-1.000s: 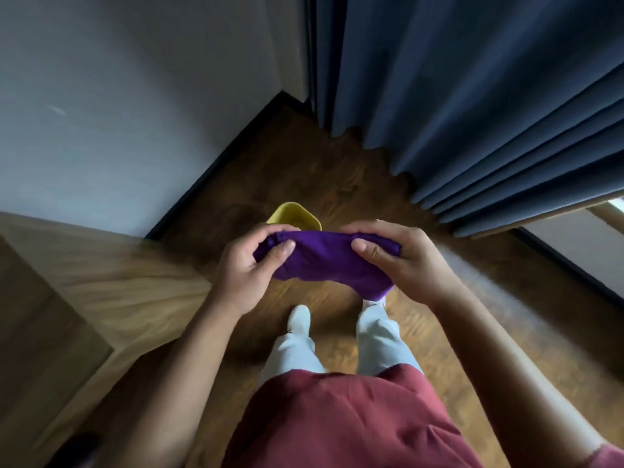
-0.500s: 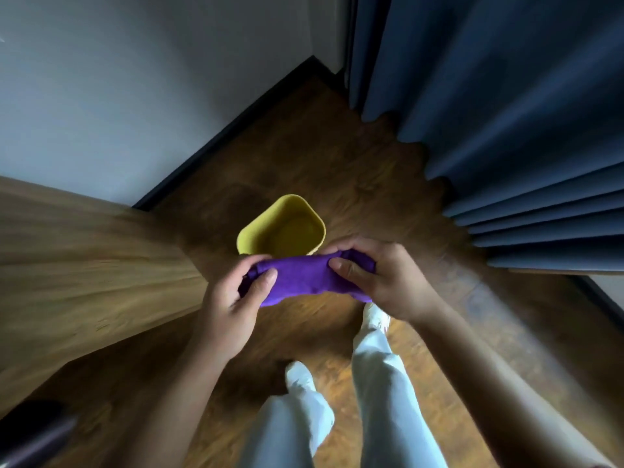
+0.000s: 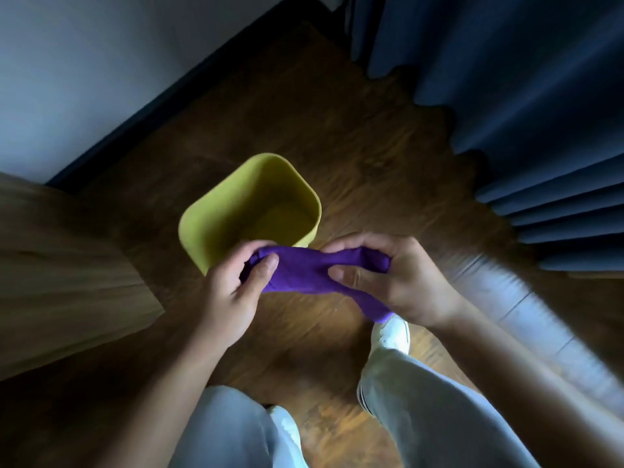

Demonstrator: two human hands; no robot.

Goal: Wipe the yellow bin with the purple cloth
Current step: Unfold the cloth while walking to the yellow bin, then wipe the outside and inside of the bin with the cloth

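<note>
The yellow bin (image 3: pixel 216 214) stands upright on the wooden floor, open top toward me, and looks empty inside. A purple cloth (image 3: pixel 304 273) is stretched between both hands just in front of the bin's near rim, above the floor. My left hand (image 3: pixel 233 292) grips its left end. My right hand (image 3: pixel 395 282) grips the right end, with a tail of cloth hanging below it. The cloth hides part of the bin's near wall.
A wooden furniture top (image 3: pixel 60 275) juts in on the left, close to the bin. Blue curtains (image 3: pixel 523 96) hang at the right. A white wall with dark skirting (image 3: pixel 189 82) runs behind. My legs and white shoes (image 3: pixel 391 336) stand on the floor below the hands.
The view has closed in on the bin, which now shows larger and fully uncovered. Both hands kept hold of the cloth and drew it narrower, near the bin's front rim.
</note>
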